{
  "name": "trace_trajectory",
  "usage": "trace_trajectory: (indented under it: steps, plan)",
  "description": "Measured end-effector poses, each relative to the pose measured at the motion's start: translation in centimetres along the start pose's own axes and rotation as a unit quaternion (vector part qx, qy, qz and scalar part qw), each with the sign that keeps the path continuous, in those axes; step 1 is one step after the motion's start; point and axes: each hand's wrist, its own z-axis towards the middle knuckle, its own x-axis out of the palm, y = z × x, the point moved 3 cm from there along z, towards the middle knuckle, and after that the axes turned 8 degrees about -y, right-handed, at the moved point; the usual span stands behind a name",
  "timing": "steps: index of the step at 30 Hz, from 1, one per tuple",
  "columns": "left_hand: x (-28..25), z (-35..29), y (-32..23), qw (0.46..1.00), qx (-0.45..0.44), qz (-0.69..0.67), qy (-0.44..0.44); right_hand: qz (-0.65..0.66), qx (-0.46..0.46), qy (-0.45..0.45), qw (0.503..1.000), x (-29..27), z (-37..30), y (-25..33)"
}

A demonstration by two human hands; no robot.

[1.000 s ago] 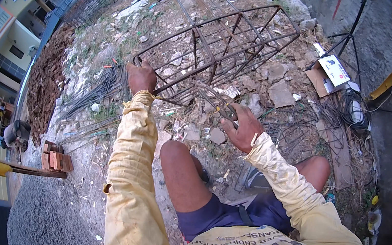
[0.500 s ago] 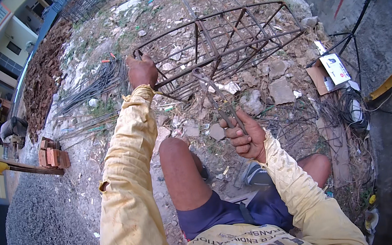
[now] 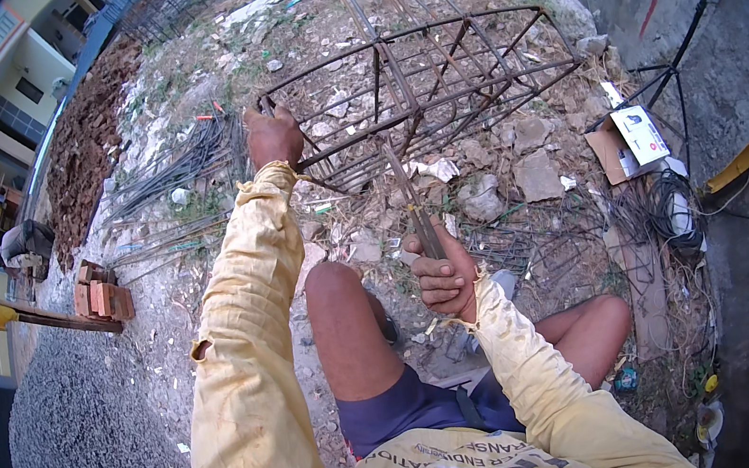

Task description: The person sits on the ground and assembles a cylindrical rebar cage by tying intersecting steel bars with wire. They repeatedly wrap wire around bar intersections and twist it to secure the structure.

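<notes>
A long cage of rusty steel bars [image 3: 459,88] lies across the ground in front of me. At its left end, my left hand [image 3: 273,140] is closed round a corner of the cage. A pair of long-handled pincers [image 3: 409,193] is in my right hand [image 3: 445,280], its fingers wrapped round the lower part of both handles. The handles are close together. The pincers' jaws point up and away from me, at the near bar of the cage; whether they grip tie wire there is too small to tell.
Thin dark rods [image 3: 185,179] lie heaped on the left, with red bricks [image 3: 103,296] and a gravel heap [image 3: 84,418] nearer me. Broken concrete [image 3: 539,174] litters the ground. On the right are an open cardboard box [image 3: 634,140], coiled wire [image 3: 672,202] and a concrete wall [image 3: 681,28].
My right hand has moved left and turned, and the pincers' handles have come together, standing more upright. The left hand stays on the cage's corner.
</notes>
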Motion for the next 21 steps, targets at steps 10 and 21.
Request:
trace_trajectory:
  steps: [10,21]
  plan:
    - [0.3,-0.4,0.6,0.999,-0.014,-0.035,0.013,-0.123,-0.143,-0.056,0.980,-2.0,-2.5,3.4]
    - [0.2,-0.4,0.8,0.999,-0.012,-0.042,0.003,-0.494,-0.170,-0.204,0.828,2.3,-0.8,-0.2]
